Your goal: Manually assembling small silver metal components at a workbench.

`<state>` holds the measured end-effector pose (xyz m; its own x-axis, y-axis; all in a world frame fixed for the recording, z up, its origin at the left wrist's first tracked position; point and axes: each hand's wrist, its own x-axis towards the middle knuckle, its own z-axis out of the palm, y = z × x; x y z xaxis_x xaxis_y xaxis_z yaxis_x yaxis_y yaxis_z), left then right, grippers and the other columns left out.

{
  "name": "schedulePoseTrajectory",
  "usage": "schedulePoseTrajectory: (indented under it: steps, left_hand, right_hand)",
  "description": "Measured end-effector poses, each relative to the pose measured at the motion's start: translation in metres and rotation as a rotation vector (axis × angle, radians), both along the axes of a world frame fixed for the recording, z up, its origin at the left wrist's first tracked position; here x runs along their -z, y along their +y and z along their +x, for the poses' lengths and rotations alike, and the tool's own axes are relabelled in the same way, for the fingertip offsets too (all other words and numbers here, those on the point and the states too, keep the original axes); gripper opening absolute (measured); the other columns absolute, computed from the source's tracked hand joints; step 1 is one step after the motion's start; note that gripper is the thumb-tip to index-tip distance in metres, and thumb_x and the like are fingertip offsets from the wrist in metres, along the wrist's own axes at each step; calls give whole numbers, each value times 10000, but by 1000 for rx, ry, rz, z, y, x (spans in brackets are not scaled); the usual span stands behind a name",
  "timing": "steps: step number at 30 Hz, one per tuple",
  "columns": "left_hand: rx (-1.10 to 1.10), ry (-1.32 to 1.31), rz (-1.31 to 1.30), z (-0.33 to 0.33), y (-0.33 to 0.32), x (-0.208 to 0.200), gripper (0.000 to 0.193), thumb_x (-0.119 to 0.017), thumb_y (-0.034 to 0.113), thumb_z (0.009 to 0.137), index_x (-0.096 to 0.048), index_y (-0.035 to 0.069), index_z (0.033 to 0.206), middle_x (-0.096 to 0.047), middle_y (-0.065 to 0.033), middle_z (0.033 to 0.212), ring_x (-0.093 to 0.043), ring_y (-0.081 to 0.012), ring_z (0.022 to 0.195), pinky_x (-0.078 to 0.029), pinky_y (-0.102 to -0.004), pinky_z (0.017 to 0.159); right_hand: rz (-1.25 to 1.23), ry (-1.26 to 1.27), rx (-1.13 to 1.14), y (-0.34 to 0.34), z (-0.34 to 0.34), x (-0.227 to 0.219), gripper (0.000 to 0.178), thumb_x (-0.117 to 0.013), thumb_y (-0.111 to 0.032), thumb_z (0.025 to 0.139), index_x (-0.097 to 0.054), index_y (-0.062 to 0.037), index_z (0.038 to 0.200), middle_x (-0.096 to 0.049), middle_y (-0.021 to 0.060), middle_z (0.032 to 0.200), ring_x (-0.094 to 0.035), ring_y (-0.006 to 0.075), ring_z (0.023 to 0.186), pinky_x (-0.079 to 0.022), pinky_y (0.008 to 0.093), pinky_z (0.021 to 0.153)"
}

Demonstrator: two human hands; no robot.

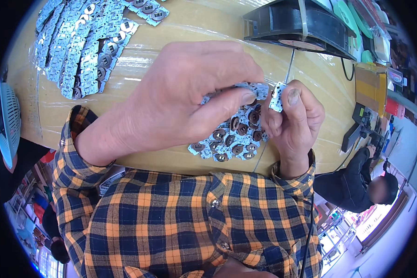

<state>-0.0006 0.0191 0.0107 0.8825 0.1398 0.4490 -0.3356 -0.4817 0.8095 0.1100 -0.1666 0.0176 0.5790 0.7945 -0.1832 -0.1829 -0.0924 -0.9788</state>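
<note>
My left hand (190, 92) is closed, with a small white circuit board (260, 91) pinched between thumb and fingers. Close beside it, my right hand (297, 116) grips another circuit board (277, 96) upright between thumb and forefinger. The two boards are apart, their near edges a short gap from each other. Beneath both hands lies a loose pile of similar circuit boards (236, 149) with round dark parts on them, partly hidden by my fingers. Toward the far left, many more boards (81, 51) lie in overlapping rows on the brown tabletop (143, 34).
A black fan-like device (301, 25) stands at the back, a thin rod or wire rising near my right hand. A cardboard box (369, 88) and a black tool (356, 127) sit at the right edge. A blue basket (9, 120) is far left. Another person (356, 185) is at the right.
</note>
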Motion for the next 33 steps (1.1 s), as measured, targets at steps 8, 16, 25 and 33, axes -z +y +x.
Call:
schedulePoseTrajectory:
  steps: [8, 16, 25, 33]
  left_hand:
    - [-83, -80, 185, -7, -7, 4, 329, -704, -70, 690, -667, -11, 1012, -617, -107, 786, -612, -221, 612, -448, -296, 490]
    - [-127, -129, 242, -7, -10, 9, 362, -683, -95, 655, -650, -41, 1011, -601, -112, 777, -582, -228, 571, -439, -312, 469]
    - [-143, -96, 239, -6, -10, 5, 338, -684, -85, 665, -652, -26, 996, -596, -106, 768, -595, -221, 584, -436, -304, 471]
    - [-89, -162, 210, -5, -9, 9, 275, -718, -53, 679, -662, -10, 945, -623, -111, 769, -598, -218, 571, -436, -308, 473]
  right_hand:
    - [-81, -257, 86, 4, -9, -2, 315, -501, -217, 1002, -470, -35, 746, -474, 6, 569, -376, 39, 453, -290, 196, 410]
    - [-91, -298, 68, 3, -8, 1, 291, -527, -206, 990, -523, -12, 772, -492, 0, 583, -387, 31, 464, -295, 192, 424]
    - [-98, -305, 66, 2, -6, 0, 307, -503, -202, 994, -501, -22, 745, -486, 5, 575, -388, 39, 460, -306, 192, 422]
    - [-63, -297, 53, 1, -5, 3, 312, -481, -185, 1000, -491, -29, 730, -469, -1, 564, -387, 41, 451, -295, 197, 409]
